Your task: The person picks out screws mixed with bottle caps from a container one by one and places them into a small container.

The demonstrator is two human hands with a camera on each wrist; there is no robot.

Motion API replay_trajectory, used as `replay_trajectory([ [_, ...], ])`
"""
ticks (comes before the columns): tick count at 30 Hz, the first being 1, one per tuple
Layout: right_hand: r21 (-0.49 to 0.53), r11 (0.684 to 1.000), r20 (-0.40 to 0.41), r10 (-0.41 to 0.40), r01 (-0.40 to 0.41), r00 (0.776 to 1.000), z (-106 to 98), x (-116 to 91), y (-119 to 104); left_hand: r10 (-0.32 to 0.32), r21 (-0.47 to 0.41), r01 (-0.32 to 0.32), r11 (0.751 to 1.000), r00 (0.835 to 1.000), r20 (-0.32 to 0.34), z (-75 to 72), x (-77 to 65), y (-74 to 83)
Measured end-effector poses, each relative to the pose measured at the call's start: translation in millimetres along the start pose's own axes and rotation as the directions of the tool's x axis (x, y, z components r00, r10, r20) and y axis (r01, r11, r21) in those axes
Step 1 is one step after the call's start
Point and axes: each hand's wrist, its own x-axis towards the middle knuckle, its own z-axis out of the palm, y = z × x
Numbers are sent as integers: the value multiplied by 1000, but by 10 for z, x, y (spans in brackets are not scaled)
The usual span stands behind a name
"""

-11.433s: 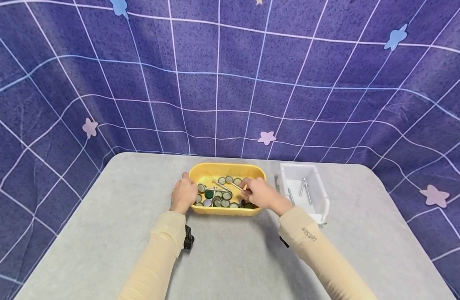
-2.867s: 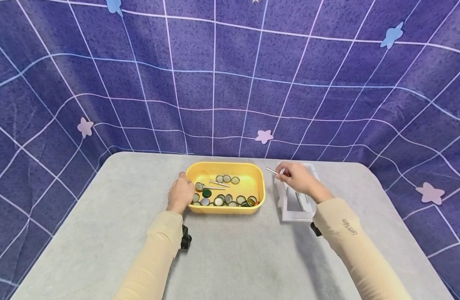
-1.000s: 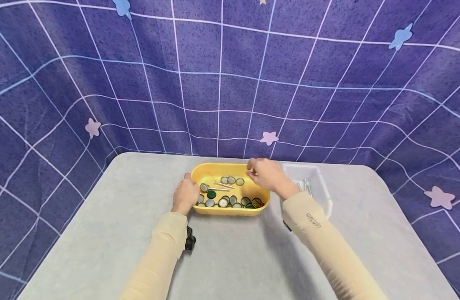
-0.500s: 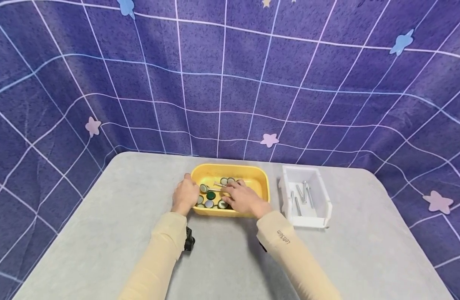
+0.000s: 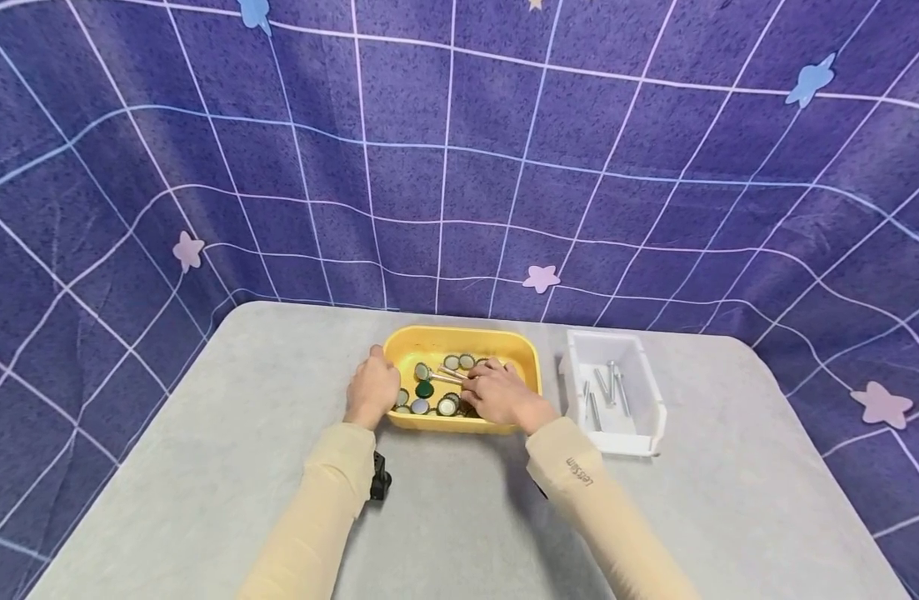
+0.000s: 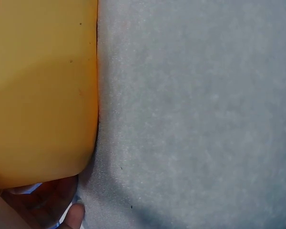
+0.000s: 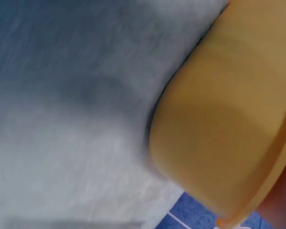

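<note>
In the head view, a yellow plastic bin (image 5: pixel 459 422) holds bottle caps (image 5: pixel 419 407) and a few long metal bolts (image 5: pixel 447 377). My left hand (image 5: pixel 372 390) grips the bin's left end; its fingers (image 6: pixel 75 215) show at the yellow wall in the left wrist view. Inside the bin, my right hand (image 5: pixel 498 393) reaches down over the right half, fingers bent, fingertips right at the bolts' right ends. I cannot tell whether it pinches one. Its palm hides caps beneath. The right wrist view shows mainly the bin's outer wall (image 7: pixel 214 124).
To the right of the yellow bin stands a white open-front bin (image 5: pixel 649 446) with several bolts (image 5: pixel 611 383) inside. Both bins are on a grey table (image 5: pixel 444 517). A purple curtain (image 5: pixel 429 183) with grid lines and stars hangs behind and along the sides.
The right hand brought a bolt to the white bin, then returned into the yellow one. Over the last half second, the bolts and a nearby cap shifted right. The left hand kept its place.
</note>
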Motion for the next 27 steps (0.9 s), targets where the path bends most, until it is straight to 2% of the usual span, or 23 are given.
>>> replay_trajectory([
  [5,-79,997,-42,-23,20,999,-47,-51,66,-1,6,1,1000,1000,2,-4,0,9],
  [10,-165,986,-87,-3,-11,996,-57,-81,131,-7,7,7,1000,1000,6,-10,-5,16],
  [13,-181,983,-123,20,-42,992,-37,-75,163,-8,12,8,1000,1000,4,-12,-5,15],
  [18,-142,986,-139,69,-89,988,23,-35,204,-5,15,5,1000,1000,7,-6,7,7],
  [24,-11,992,-150,122,-125,981,83,0,222,-5,17,5,1000,1000,1,0,15,-4],
  [27,-17,993,-142,117,-121,983,98,6,221,0,17,0,1000,1000,3,5,13,-6],
])
